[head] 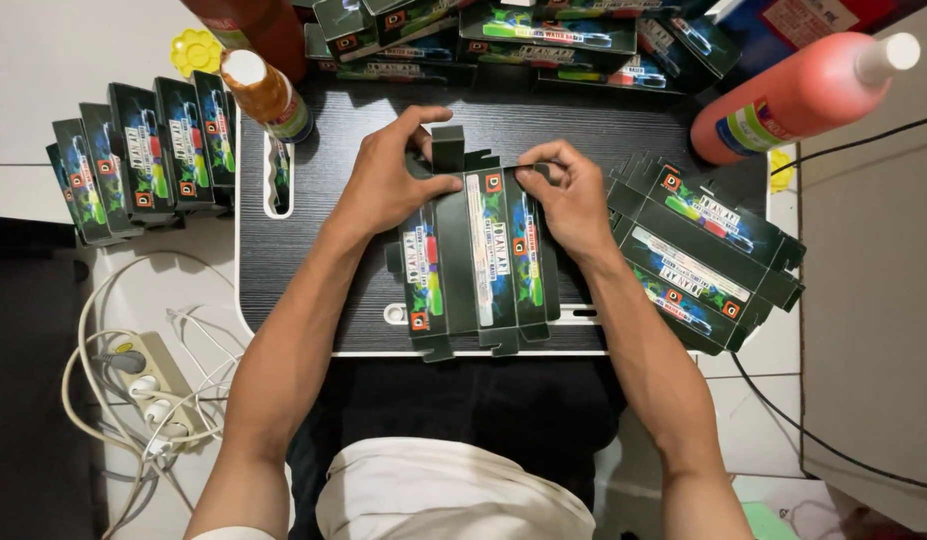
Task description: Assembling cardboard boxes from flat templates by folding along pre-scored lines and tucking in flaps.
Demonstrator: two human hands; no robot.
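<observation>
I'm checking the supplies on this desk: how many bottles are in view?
3. A big pink bottle lies at the top right, a small orange white-capped bottle stands at the top left, and a dark red bottle sits behind it, cut off by the frame.

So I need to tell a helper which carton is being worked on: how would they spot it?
On the black lap desk, look at the middle. The flat dark carton lies there under the left hand and right hand, alone, unlike the stack of flat cartons beside it.

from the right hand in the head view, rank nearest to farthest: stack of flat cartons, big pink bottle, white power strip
From the right hand:
1. Stack of flat dark printed cartons, just to its right on the desk.
2. Big pink plastic bottle with white cap, lying at upper right.
3. White power strip, on the floor at far lower left.
</observation>
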